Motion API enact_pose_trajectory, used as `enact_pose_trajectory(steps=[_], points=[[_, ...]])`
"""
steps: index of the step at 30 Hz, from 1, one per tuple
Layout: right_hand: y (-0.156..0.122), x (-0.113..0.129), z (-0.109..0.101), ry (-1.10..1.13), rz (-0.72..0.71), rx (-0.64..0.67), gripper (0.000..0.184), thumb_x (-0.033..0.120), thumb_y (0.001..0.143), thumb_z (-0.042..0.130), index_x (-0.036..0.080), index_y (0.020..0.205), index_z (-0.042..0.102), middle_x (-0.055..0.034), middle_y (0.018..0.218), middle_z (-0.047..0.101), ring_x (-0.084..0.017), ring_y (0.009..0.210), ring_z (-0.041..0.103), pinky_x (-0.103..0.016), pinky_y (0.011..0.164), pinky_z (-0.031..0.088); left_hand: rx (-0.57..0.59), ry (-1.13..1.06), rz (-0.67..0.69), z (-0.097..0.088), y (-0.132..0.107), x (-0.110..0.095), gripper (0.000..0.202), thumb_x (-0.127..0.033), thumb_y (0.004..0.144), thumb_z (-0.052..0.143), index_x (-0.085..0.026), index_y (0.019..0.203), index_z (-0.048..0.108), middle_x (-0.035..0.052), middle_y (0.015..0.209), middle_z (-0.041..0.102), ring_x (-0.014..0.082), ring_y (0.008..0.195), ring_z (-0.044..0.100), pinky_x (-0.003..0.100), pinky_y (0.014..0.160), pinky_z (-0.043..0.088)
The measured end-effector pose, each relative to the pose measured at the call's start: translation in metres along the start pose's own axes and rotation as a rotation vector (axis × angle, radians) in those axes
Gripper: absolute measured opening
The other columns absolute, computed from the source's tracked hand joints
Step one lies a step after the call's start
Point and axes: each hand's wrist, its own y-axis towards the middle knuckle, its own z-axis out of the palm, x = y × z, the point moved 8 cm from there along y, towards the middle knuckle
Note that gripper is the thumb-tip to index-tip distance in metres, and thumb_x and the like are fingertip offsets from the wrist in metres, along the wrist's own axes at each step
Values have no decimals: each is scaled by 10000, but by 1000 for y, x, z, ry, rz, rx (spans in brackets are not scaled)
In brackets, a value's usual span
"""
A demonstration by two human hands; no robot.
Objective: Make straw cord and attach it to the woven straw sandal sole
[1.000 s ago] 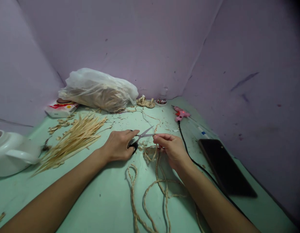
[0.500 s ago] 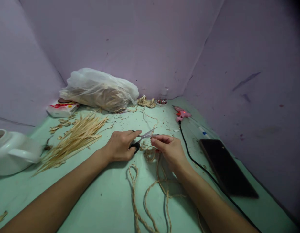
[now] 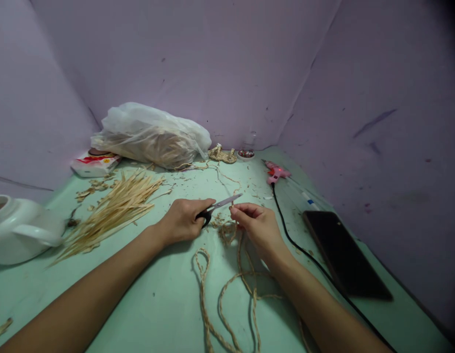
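**Snip at the pinched cord end**

Your L hand (image 3: 181,221) is closed round the black handles of the scissors (image 3: 218,206). The blades look shut or nearly so & point right and far, w/ the tips just above your R hand (image 3: 255,225). R thumb & forefinger pinch a short end of the braided cord (image 3: 203,289). The rest of it lies in loose loops on the green table (image 3: 168,294), running near toward you btw your forearms.

For a clean cut, I'd judge:
- Hold the pinched end taut so the blades meet it square, not at a slant.
- Cut w/ the part of the blades close to the pivot; tips prob. chew the fibre.
- Mind your R fingertips, which sit right by the blade.
- The glue gun (image 3: 276,172), far right, shows a red light, so it's prob. hot.
- Its black cable (image 3: 286,230) runs just right of your R wrist, so don't drag loops over it.

The phone (image 3: 343,255) at right & the straw strips (image 3: 113,208) at left are both well apart.
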Motion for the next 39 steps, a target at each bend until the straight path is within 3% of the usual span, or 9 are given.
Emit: enact_pose_trajectory(steps=[6,16,25,39], points=[[1,-4,-1,15,74,-12,175,303,579,692,141,616,635,13,525,569,-73,426,419,-219,437,332,-118,-37,-126,-11,2,9,468,-93,673,469,-216,1101,613,4,912,710,158,806,654,237,748,491],[5,-18,1,-31,182,45,117,257,655,598,144,626,604,44,430,502,-80,372,396,-221,412,308,-100,-6,-146,-8,1,9,447,-102,675,478,-245,1075,619,-8,915,711,160,804,658,236,735,494],[2,-12,11,2,133,124,145,290,640,583,146,631,594,32,475,535,-75,398,423,-223,444,319,70,254,16,3,0,-11,557,-194,669,506,-188,1225,514,51,938,678,219,802,628,311,651,479],[2,-3,5,-189,-89,84,148,275,698,520,166,679,619,26,540,574,-95,445,444,-221,442,326,90,286,37,7,-2,-11,575,-188,664,473,-160,1239,492,59,928,685,232,808,634,329,645,478]])
